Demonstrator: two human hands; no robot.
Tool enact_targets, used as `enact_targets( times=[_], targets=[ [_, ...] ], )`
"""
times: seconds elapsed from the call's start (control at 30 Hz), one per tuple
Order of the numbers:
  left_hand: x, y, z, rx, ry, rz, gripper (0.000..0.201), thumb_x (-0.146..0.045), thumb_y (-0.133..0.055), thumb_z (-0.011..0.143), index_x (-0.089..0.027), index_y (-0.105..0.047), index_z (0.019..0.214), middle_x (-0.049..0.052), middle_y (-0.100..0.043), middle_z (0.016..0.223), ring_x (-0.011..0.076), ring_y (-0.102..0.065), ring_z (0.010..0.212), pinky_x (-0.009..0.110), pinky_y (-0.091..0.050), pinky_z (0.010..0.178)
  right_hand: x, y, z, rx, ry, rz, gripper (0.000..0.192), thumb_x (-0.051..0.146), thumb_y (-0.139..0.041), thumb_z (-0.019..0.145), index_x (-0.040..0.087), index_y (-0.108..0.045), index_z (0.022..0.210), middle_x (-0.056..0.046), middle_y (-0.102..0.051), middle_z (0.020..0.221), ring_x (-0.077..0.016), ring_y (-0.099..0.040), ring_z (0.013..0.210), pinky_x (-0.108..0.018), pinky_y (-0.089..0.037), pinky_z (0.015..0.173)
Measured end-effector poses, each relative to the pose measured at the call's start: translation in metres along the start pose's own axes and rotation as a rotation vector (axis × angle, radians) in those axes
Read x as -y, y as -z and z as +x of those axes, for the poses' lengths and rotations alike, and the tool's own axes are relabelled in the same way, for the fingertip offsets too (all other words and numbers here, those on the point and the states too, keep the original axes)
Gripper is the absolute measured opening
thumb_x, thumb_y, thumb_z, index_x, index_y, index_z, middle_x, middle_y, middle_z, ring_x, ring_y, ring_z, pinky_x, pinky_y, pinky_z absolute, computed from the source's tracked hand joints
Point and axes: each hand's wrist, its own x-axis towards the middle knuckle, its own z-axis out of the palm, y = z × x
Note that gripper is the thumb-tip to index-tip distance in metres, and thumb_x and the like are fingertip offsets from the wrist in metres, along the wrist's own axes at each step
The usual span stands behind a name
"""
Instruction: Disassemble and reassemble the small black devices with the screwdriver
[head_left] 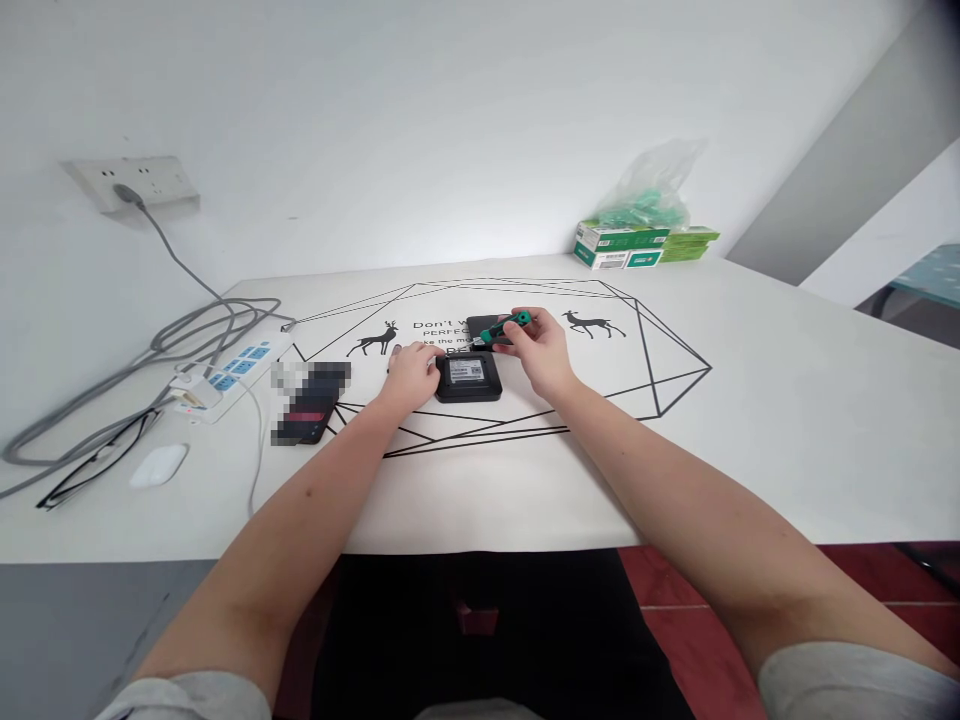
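Observation:
A small square black electronic device [469, 391] lies flat on the table mat, with a white printed label on its upper face. The fingers of my left hand [412, 374] are bent and closed on its upper left edge. In my right hand [541, 350] is a green-and-black screwdriver [504, 328], gripped by the handle and slanting down to the left. Its tip is near the device's far edge; whether they touch I cannot tell. Just behind lies a flat black piece [480, 326], partly covered by the screwdriver and my right hand.
Left of my arm are a partly pixelated phone [307, 415], a power strip [240, 370] with grey cable, glasses [97, 460] and a white oval case [159, 465]. Green-and-white boxes [621, 246] under a plastic bag [652, 195] stand at the back right by the wall.

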Motion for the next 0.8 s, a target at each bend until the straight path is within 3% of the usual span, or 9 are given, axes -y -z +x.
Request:
enact_targets(
  times=[0.8],
  targets=[
    [0.002, -0.003, 0.0006, 0.007, -0.03, -0.027, 0.035, -0.016, -0.051, 0.102, -0.027, -0.075, 0.126, 0.008, -0.074, 0.132, 0.0274, -0.066, 0.129, 0.054, -0.039, 0.127, -0.0002, -0.0003, -0.0026, 0.016, -0.024, -0.012, 0.048, 0.056, -0.086, 0.08, 0.028, -0.06, 0.109, -0.003, -0.076, 0.112, -0.0229, -0.078, 0.099, -0.051, -0.071, 0.094]
  ],
)
